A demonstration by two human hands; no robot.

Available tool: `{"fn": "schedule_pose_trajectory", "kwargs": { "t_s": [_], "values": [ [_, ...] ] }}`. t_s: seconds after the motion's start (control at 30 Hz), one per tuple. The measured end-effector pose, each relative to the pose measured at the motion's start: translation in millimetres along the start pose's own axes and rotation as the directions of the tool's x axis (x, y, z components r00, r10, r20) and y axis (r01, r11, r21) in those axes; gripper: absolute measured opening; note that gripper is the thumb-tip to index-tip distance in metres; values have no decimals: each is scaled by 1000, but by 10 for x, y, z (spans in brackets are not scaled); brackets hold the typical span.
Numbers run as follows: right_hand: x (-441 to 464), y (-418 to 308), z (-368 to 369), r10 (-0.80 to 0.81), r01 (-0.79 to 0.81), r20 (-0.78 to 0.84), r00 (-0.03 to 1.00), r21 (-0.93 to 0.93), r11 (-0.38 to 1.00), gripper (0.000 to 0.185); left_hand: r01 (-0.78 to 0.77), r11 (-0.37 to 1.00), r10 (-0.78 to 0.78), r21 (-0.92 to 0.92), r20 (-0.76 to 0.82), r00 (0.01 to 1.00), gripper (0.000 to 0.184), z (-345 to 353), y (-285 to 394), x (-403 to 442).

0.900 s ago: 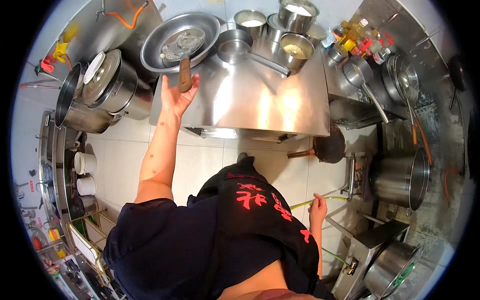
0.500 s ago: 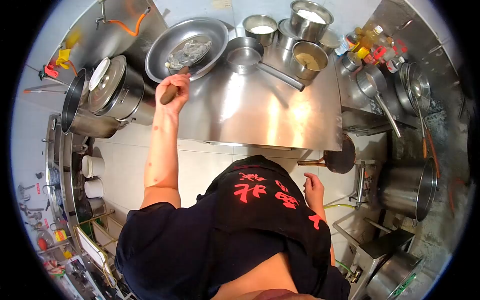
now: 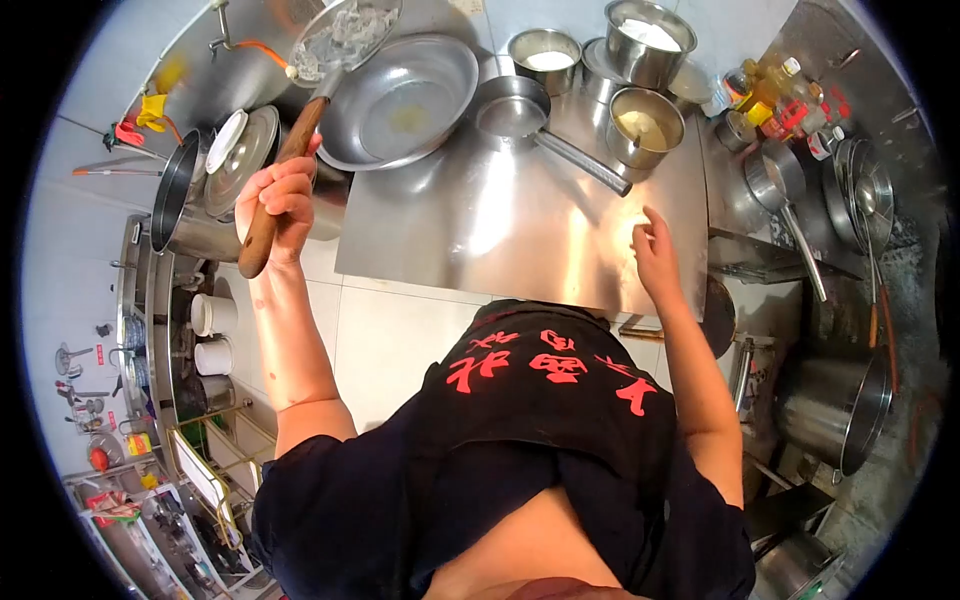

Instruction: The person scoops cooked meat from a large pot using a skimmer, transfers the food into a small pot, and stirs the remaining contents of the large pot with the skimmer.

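Skimmer (image 3: 309, 122) with a wooden handle is raised at the far left, its round head beside the wide bowl (image 3: 440, 75) and loaded with pale, wet-looking lumps (image 3: 350, 32). The left hand (image 3: 283, 200) has its grip closed around the handle. The right hand (image 3: 655, 257) hovers at the right of the desk (image 3: 430, 230), grip apart, fingers loosely bent, near the pan's (image 3: 510, 117) handle. A tilt or wrist twist could spill lumps or drips outside the bowl, since the head appears mostly past its rim; a careless right-hand sweep might knock the pan handle.
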State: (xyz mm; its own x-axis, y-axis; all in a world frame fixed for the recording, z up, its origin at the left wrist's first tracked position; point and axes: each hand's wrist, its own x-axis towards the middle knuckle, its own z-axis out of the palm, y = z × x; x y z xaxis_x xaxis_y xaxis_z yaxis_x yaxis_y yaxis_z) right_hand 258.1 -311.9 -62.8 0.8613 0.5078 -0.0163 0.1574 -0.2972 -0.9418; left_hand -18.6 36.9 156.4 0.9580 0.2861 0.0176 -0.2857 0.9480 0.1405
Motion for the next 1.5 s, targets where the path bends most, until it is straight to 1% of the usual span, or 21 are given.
{"fn": "schedule_pose_trajectory", "kwargs": {
  "t_s": [0.07,0.17,0.27,0.37,0.47,0.5,0.53,0.6,0.7,0.8,0.87,0.93,1.0,1.03,1.13,1.27,1.3,1.4,1.43,1.5],
  "values": [
    [270,-122,102,29,-30,17,999,85,996,52,-15,998,19,69,-66,998,50,-2,-14,19],
    [548,-149,203,102,-108,127,987,42,993,64,-29,999,32,41,-82,996,51,-105,28,-3],
    [688,-38,208,29,-15,80,996,-166,986,64,-35,999,36,11,-101,994,52,-197,34,-47],
    [839,141,215,-46,32,-32,998,-363,931,64,-45,999,45,5,-93,995,53,-247,42,-95],
    [1072,434,248,75,-66,43,996,-184,981,65,-53,999,54,4,-94,994,53,-241,39,-137],
    [1061,356,262,109,-105,35,993,-97,990,57,-60,998,60,-1,-104,993,54,-233,40,-146],
    [1039,232,262,174,-173,55,983,-20,985,53,-68,998,67,-5,-112,992,54,-223,44,-155],
    [962,14,264,297,-310,108,949,131,942,45,-73,997,72,-6,-117,991,55,-227,56,-175],
    [760,-134,327,335,-359,168,927,143,922,37,-67,998,66,1,-113,991,55,-268,66,-203],
    [598,-120,444,332,-355,176,927,117,928,38,-62,998,64,20,-132,989,55,-283,21,-270],
    [453,-171,512,319,-334,126,939,114,936,36,-51,998,57,45,-139,989,55,-269,-58,-335],
    [329,-132,530,313,-319,63,948,113,941,35,-9,998,18,65,-142,990,56,-273,-134,-417],
    [184,-88,508,316,-316,16,949,114,942,37,25,995,-10,98,-150,989,57,-311,-211,-527],
    [127,-66,499,317,-315,2,949,120,942,39,30,993,-9,110,-183,983,59,-320,-265,-582],
    [-57,-78,482,335,-329,-22,942,134,935,44,137,982,-114,133,-171,979,61,-381,-371,-697],
    [-226,-24,527,357,-341,-59,932,189,921,42,284,940,-241,189,-221,945,61,-497,-490,-712],
    [-257,-27,523,348,-329,-71,935,195,924,42,307,940,-271,150,-222,937,64,-537,-514,-699],
    [-339,-43,463,353,-333,-101,930,175,927,42,397,909,-363,130,-223,905,63,-662,-572,-628],
    [-366,-42,437,360,-341,-109,926,163,926,42,420,899,-384,123,-239,892,61,-696,-602,-590],
    [-418,-6,401,353,-333,-114,929,164,929,42,449,877,-392,170,-285,875,62,-745,-664,-516]
  ]
}}
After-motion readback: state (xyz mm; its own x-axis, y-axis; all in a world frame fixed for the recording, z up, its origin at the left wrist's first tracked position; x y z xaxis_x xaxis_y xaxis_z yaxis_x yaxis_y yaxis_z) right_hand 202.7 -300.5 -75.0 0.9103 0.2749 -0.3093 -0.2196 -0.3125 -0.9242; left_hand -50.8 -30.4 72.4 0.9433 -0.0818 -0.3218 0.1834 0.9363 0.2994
